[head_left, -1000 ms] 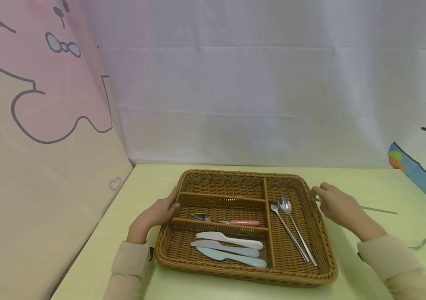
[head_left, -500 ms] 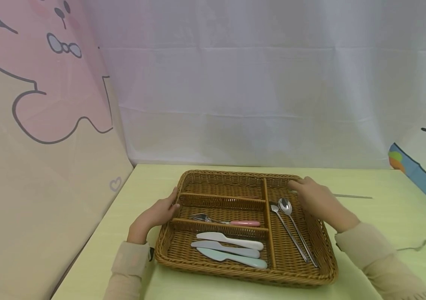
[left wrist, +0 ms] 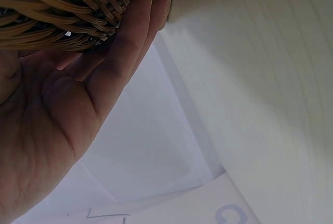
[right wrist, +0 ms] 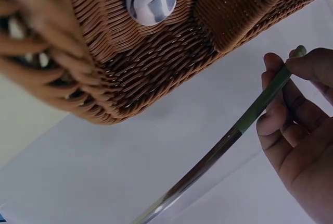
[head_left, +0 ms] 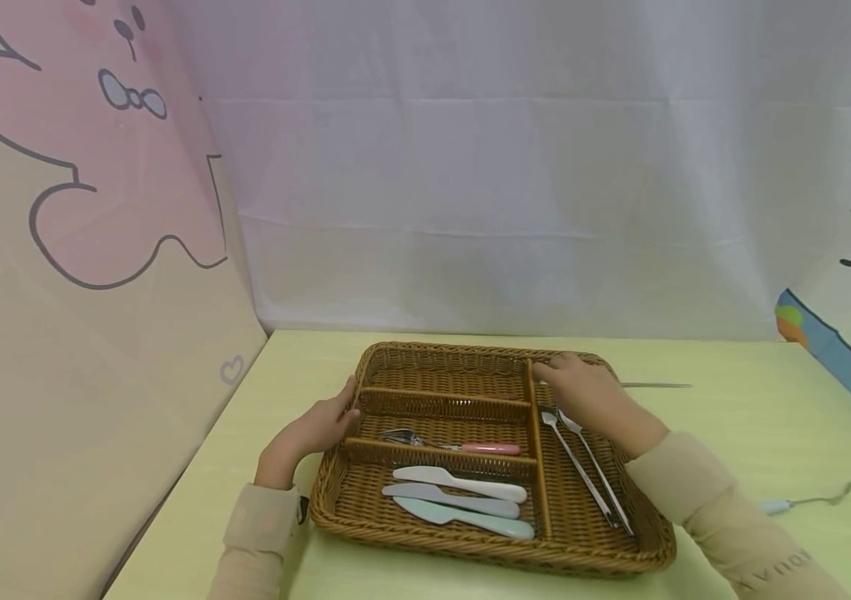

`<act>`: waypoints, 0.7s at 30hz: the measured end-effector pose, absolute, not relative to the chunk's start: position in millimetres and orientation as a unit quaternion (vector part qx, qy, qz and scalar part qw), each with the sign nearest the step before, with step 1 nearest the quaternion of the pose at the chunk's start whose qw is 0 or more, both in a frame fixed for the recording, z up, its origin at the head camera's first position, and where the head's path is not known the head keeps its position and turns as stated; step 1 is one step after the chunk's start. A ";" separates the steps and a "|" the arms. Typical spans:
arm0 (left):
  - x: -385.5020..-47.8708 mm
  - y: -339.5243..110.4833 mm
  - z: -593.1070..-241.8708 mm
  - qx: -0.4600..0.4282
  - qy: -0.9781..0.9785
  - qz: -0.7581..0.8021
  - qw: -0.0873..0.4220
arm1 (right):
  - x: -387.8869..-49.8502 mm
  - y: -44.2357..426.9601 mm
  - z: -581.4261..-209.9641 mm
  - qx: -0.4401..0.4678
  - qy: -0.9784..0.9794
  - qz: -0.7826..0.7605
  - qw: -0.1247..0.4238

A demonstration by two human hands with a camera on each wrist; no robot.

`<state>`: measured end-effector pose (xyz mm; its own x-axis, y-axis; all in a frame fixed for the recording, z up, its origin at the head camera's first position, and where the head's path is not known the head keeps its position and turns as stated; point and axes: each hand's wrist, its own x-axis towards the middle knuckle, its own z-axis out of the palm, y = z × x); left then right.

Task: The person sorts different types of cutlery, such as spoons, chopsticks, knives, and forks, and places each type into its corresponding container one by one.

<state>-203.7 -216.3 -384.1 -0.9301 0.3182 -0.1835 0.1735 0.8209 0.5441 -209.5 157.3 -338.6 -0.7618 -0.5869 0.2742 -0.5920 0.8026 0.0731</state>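
Observation:
A brown wicker cutlery basket [head_left: 470, 550] with several compartments sits on the table. My left hand [head_left: 312, 429] holds its left rim, thumb over the edge and fingers along the outer wall [left wrist: 88, 21]. Over the back of the right compartment, my right hand [head_left: 593, 398] pinches a thin chopstick [right wrist: 265, 96] with a green end and a metal shaft; its far part sticks out rightward past the rim. Below that hand lie two long-handled metal spoons [head_left: 583, 471]. Several knives [head_left: 458, 504] fill the front left compartment, and a pink-handled fork [head_left: 488, 448] lies in the middle one.
On the table right of the basket lies a fork [head_left: 776, 507] with a light blue handle, partly behind the right sleeve. A pale cloth wall [head_left: 470, 250] rises behind the table, and printed cloths [head_left: 80, 333] stand at both sides.
My right hand has moved left with the chopstick, from outside the right rim to above the right compartment. More of the blue-handled fork now shows. My left hand stays on the rim.

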 end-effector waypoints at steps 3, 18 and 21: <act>-203.8 -216.3 -384.4 0.131 0.944 0.272 0.133 | -208.9 149.7 -338.0 0.323 -0.936 0.004 0.140; -204.7 -216.8 -386.0 0.132 0.945 0.271 0.130 | -217.8 120.9 -342.0 0.345 -0.928 -0.044 0.132; -205.1 -217.0 -386.4 0.132 0.945 0.270 0.130 | -219.6 115.2 -343.7 0.359 -0.920 -0.045 0.151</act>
